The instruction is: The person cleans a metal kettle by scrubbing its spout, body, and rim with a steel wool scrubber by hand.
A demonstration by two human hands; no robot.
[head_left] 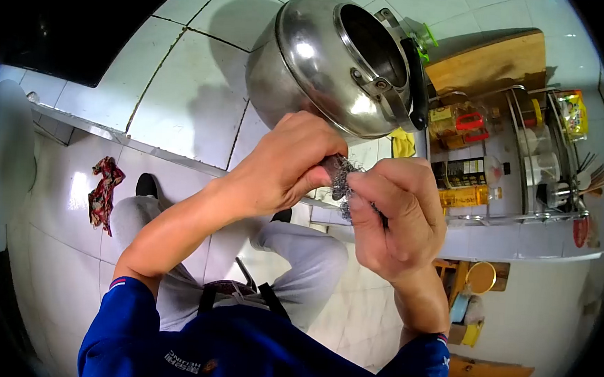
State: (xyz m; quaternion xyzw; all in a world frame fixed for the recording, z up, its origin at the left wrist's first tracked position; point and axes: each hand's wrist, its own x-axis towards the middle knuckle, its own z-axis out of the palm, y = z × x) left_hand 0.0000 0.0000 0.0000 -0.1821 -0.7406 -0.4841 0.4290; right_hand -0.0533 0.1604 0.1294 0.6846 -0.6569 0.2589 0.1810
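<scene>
In the head view, my left hand [293, 160] is closed on a small dark, brownish piece [332, 165]. Its kind is hard to tell because my fingers cover most of it. My right hand [400, 215] pinches a steel wool scrubber [344, 184], a tangle of grey metal strands pressed against the dark piece. Just beyond my hands a large stainless steel kettle [317, 58] lies tipped on the tiled counter, its round mouth uncovered and facing right. A black handle grip [416, 81] sits across the kettle's open side.
Right of the kettle, a wire rack [520, 133] holds bottles and jars, with a wooden board [489, 62] behind. A yellow cloth [403, 143] lies near the kettle. The counter edge [173, 151] runs in front of me. A black cooktop [70, 29] is at far left; a patterned cloth [104, 194] lies on the floor.
</scene>
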